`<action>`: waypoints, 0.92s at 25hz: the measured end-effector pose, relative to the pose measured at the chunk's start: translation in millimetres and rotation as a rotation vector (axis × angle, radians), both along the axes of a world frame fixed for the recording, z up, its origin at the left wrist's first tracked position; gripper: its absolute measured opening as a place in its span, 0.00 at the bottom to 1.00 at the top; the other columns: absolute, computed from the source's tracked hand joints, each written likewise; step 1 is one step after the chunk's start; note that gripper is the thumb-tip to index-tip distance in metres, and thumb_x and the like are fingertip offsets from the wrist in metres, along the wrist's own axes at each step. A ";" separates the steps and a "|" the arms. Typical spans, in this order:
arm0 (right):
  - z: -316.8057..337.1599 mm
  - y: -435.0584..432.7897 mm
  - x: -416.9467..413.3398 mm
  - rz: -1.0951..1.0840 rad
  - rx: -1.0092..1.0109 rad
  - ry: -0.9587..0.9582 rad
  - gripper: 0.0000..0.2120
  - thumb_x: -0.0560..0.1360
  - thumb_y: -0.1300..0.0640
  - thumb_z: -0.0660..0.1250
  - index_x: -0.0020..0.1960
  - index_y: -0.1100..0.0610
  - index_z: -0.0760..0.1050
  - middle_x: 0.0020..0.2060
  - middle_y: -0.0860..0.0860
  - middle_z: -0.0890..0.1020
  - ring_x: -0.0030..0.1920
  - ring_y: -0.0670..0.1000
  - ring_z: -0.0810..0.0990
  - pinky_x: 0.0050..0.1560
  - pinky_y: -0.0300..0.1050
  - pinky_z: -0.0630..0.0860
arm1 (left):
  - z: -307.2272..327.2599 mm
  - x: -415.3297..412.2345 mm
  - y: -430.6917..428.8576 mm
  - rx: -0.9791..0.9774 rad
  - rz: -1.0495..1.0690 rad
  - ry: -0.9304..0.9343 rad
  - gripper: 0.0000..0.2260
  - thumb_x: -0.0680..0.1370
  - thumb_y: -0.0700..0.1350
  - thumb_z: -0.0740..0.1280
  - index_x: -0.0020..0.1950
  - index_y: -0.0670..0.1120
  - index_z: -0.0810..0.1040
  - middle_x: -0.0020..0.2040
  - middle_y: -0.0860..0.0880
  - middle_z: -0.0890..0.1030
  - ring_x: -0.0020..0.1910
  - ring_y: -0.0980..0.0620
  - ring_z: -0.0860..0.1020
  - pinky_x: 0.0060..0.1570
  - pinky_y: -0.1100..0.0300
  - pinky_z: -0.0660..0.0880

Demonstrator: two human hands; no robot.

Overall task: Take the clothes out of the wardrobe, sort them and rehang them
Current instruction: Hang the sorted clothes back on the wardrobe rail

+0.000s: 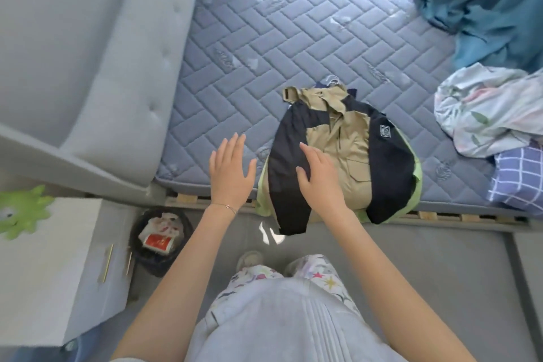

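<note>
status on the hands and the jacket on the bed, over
Left hand open, beside the jacket. Right hand open over its dark sleeve, holding nothing. Jacket flat on mattress, hem off the edge. Bedding pile to the right, apart.

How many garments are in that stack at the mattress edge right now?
2 that I can see: the khaki-and-navy jacket on top, and a light green garment under it, showing along both side edges. Others may be hidden between them.
</note>
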State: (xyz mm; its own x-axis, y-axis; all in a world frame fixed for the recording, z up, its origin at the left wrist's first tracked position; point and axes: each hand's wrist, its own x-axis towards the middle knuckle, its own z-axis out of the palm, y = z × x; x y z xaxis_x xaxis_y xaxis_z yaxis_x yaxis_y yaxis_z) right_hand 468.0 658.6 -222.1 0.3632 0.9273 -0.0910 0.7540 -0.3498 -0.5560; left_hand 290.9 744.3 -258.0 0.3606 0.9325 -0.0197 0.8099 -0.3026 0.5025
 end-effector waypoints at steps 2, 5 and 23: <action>-3.1 7.2 36.1 -0.040 0.005 0.004 0.25 0.79 0.57 0.62 0.75 0.53 0.63 0.69 0.50 0.70 0.70 0.52 0.66 0.71 0.47 0.62 | -1.0 38.4 13.3 -0.007 -0.038 0.013 0.26 0.82 0.52 0.59 0.78 0.48 0.58 0.78 0.50 0.60 0.78 0.48 0.55 0.76 0.47 0.49; -8.4 19.7 98.0 -0.061 0.009 0.012 0.24 0.79 0.57 0.62 0.74 0.54 0.64 0.69 0.50 0.71 0.69 0.52 0.66 0.71 0.49 0.64 | -5.8 103.1 28.3 -0.018 -0.057 0.034 0.25 0.82 0.52 0.58 0.78 0.48 0.58 0.78 0.50 0.60 0.77 0.48 0.55 0.76 0.46 0.51; -134.9 100.1 425.9 0.088 -0.161 0.093 0.25 0.78 0.58 0.62 0.74 0.54 0.64 0.68 0.51 0.72 0.69 0.53 0.67 0.69 0.50 0.66 | -110.7 415.4 71.3 -0.146 0.159 0.108 0.26 0.81 0.51 0.59 0.78 0.49 0.58 0.77 0.49 0.61 0.77 0.48 0.56 0.75 0.44 0.52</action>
